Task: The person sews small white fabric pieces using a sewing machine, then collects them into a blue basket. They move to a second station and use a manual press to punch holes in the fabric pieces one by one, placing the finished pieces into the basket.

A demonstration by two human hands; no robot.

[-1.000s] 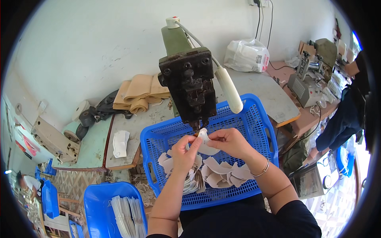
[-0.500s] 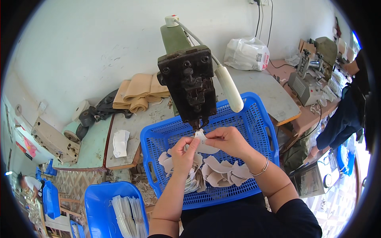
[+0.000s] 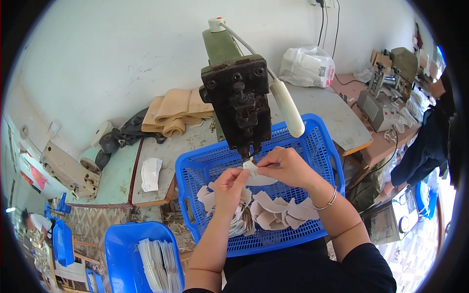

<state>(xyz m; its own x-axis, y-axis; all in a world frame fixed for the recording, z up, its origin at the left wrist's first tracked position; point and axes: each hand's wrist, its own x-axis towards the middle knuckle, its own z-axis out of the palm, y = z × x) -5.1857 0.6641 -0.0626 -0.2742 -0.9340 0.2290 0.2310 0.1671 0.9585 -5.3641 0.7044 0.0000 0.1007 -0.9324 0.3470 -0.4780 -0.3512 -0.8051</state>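
Both hands pinch a white cut piece point(image 3: 252, 169), which looks like leather or fabric, at the lower tip of a dark machine head point(image 3: 239, 102). My left hand point(image 3: 231, 184) grips its left edge with thumb and forefinger. On the other side, my right hand point(image 3: 286, 167) pinches the piece's upper right part, and a bracelet circles that wrist. Part of the piece hangs below the fingers. Beneath my hands stands a blue plastic basket point(image 3: 322, 139) with perforated walls. Whitish cut pieces point(image 3: 281, 212) lie in it, next to a bundle of pale strips point(image 3: 240, 222).
A pale handle-shaped lamp point(image 3: 288, 110) hangs beside the machine head. At the lower left, a blue tub point(image 3: 115, 244) holds stacked white strips. Tan rolled sheets point(image 3: 173, 110) and a white piece point(image 3: 151, 174) lie on the table. A person point(image 3: 415, 146) stands at the right.
The view has shifted slightly, so the machine and basket sit a little further right. Both hands still pinch the white piece under the machine tip, my right hand a bit higher on it.
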